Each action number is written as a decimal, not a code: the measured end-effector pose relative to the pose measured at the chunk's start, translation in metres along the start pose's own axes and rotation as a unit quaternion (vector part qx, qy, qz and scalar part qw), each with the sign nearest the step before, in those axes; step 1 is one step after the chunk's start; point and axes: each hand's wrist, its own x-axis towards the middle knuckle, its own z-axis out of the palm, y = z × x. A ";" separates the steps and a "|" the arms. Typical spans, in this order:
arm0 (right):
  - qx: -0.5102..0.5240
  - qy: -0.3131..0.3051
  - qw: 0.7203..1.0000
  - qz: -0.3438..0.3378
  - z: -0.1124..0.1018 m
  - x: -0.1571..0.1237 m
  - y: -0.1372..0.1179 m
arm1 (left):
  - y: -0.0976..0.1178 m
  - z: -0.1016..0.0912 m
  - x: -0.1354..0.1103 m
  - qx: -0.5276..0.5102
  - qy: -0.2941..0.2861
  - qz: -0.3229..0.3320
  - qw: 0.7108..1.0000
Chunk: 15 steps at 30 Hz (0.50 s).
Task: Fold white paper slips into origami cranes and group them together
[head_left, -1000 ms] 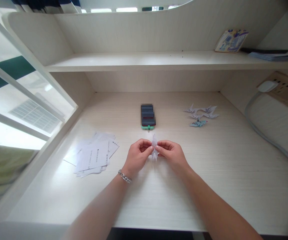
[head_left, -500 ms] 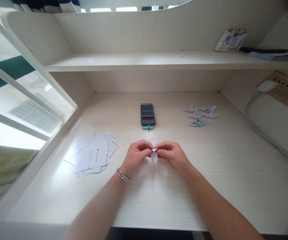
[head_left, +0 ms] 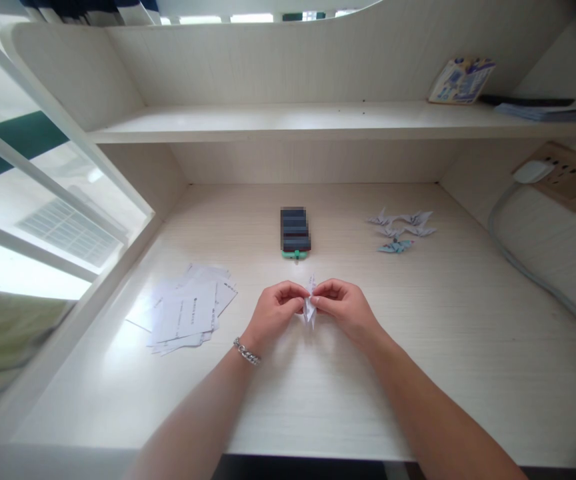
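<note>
Between my two hands is a small folded white paper crane [head_left: 309, 315], with thin points reaching toward and away from me. Thumb and fingers of my left hand [head_left: 279, 307] pinch its left side; a silver chain bracelet [head_left: 247, 351] circles that wrist. My right hand [head_left: 342, 305] pinches the crane from the right, its thumb near the middle fold. The fingertips hide part of the paper. Several finished paper cranes [head_left: 402, 223] lie at the back right, most of them white, with one light blue crane [head_left: 396, 247] in front.
Loose printed sheets [head_left: 185, 310] lie in a pile on the left of the desk. A phone [head_left: 295, 230] with a green edge lies beyond my hands. On the right wall a white plug with a cable [head_left: 513, 250] sits in a socket [head_left: 568, 175]. A shelf [head_left: 268, 120] runs above.
The small flap that stood up between my fingertips is now pressed down or hidden, and the paper has tilted slightly. Both hands stay in nearly the same place.
</note>
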 end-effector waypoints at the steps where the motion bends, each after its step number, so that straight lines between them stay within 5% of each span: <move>1: -0.007 0.001 1.000 -0.005 0.000 0.000 0.000 | 0.000 0.000 0.000 -0.005 0.005 -0.003 1.000; 15: -0.066 0.009 0.996 -0.052 -0.001 0.002 0.004 | -0.005 0.001 0.002 0.017 0.028 0.031 0.999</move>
